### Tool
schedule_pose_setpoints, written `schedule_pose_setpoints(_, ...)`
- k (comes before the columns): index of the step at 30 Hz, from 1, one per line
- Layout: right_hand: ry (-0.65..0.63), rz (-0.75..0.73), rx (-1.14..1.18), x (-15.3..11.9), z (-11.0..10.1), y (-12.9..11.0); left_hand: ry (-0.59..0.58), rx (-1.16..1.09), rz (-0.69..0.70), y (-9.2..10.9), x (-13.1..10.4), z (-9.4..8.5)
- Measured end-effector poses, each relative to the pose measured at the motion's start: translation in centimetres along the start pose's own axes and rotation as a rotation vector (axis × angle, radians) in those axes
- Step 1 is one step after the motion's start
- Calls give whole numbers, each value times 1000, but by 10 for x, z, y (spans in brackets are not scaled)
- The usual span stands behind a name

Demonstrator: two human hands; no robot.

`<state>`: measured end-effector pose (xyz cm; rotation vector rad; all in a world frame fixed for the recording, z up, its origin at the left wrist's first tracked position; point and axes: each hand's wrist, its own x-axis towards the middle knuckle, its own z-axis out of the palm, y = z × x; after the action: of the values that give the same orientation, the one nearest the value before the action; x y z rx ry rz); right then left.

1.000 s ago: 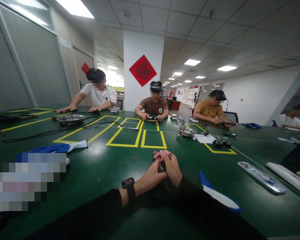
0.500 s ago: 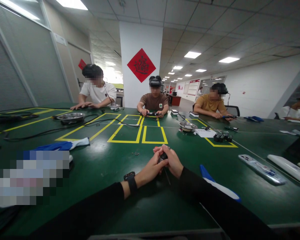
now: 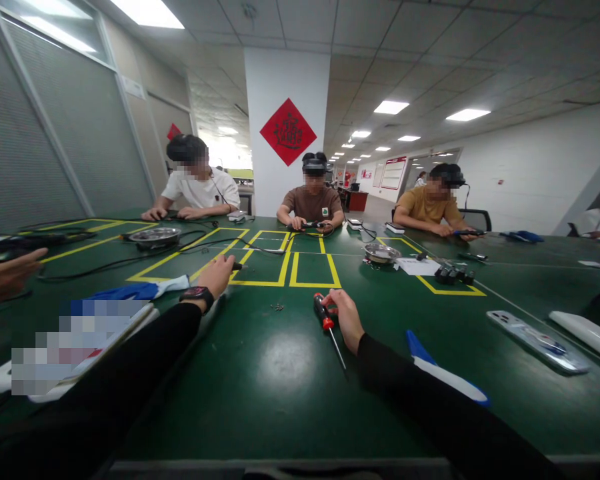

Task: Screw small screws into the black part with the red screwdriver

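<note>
My left hand [image 3: 219,275], wearing a dark watch, is stretched forward to the left over the green table [image 3: 260,427]. Its fingers are closed on a small dark piece [image 3: 237,266], whose kind I cannot make out. My right hand [image 3: 347,315] has its fingers curled at the handle of a screwdriver [image 3: 324,312], black and red with a thin metal shaft angled toward me. The fingertips partly cover the handle. Several small screws [image 3: 277,307] lie between my hands.
Blue-and-white gloves lie left [image 3: 130,291] and right [image 3: 445,377]. A phone [image 3: 537,341] rests further right. Metal bowls stand left [image 3: 155,237] and right [image 3: 381,253], near black blocks [image 3: 455,273]. Co-workers sit opposite; another person's hand [image 3: 13,277] is at left.
My hands were together over the screwdriver. The left has moved away forward and left with the small dark piece. My right hand stays by the screwdriver, whose handle now shows.
</note>
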<state>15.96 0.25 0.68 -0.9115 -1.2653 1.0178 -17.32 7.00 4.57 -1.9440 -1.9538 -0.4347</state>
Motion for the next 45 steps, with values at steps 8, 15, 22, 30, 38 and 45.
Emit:
schedule_pose_setpoints(8,0,2,11,1,-2,1,-32,141,112,-14,11,2)
schedule_pose_setpoints(15,4,20,33,2,-1,-2,-34,167,255,-13,27,2)
schedule_pose_setpoints(22,5,54,53,3,-2,-1,-48,174,256,-23,38,6)
schedule_pose_setpoints(30,-9,4,-65,3,-1,1,36,100,28,-16,39,-14)
schedule_pose_setpoints(38,-26,-138,-583,1,-9,10,87,-394,-178,93,-28,1)
schedule_pose_setpoints(45,8,116,-475,1,-7,5,-15,-967,75,183,-94,-3)
